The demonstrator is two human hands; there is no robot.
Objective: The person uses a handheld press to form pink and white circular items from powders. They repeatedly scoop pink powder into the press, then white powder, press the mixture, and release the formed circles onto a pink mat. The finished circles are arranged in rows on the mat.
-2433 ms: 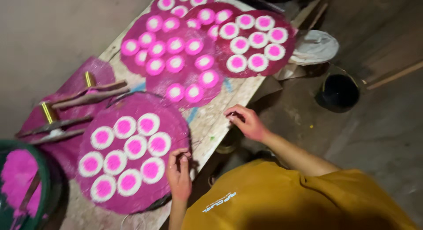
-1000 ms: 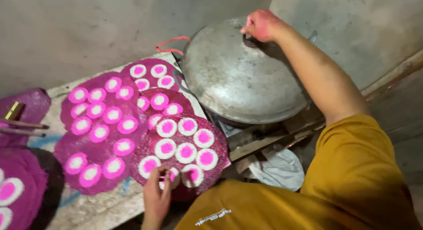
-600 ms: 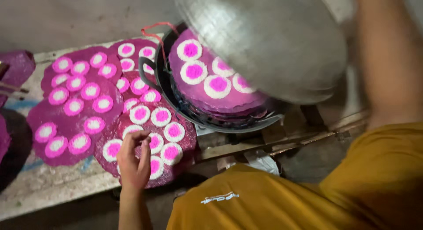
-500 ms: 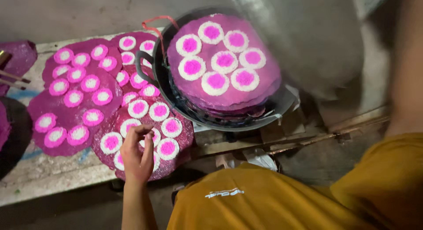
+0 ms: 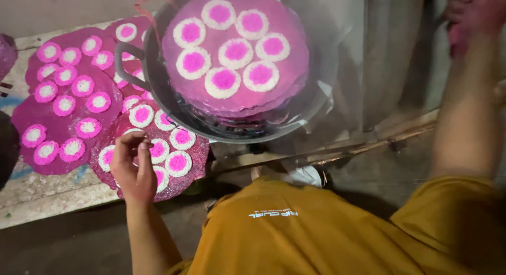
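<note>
- Left hand hovers over the nearest pink disc on the bench, at about seven o'clock from the pan; thumb and fingers are curled inward with the tips close together, as if pinching at the disc's edge or one of its white rings, though whether anything is actually gripped I cannot tell.
- Right hand is raised high at the two o'clock corner of the view, blurred and stained pink; it seems closed around something above the frame, but what it holds is cut off and cannot be told.
- Dark round pan sits at twelve o'clock, its looped handle pointing toward nine o'clock. Inside lies a stack of purple-pink discs, the top one bearing seven white rings with bright pink centres, one in the middle and six around it. Faint steam hazes the pan's right side, so the stack likely sits there for heat.
- More pink discs with the same ringed spots lie spread and overlapping on the wooden bench, from nine to seven o'clock of the pan, laid flat and face up, probably so the toppings stay undisturbed.
- Yellow shirt fills the six o'clock area, close below the pan.
- Pale crumpled bag shows just under the pan's near edge.
</note>
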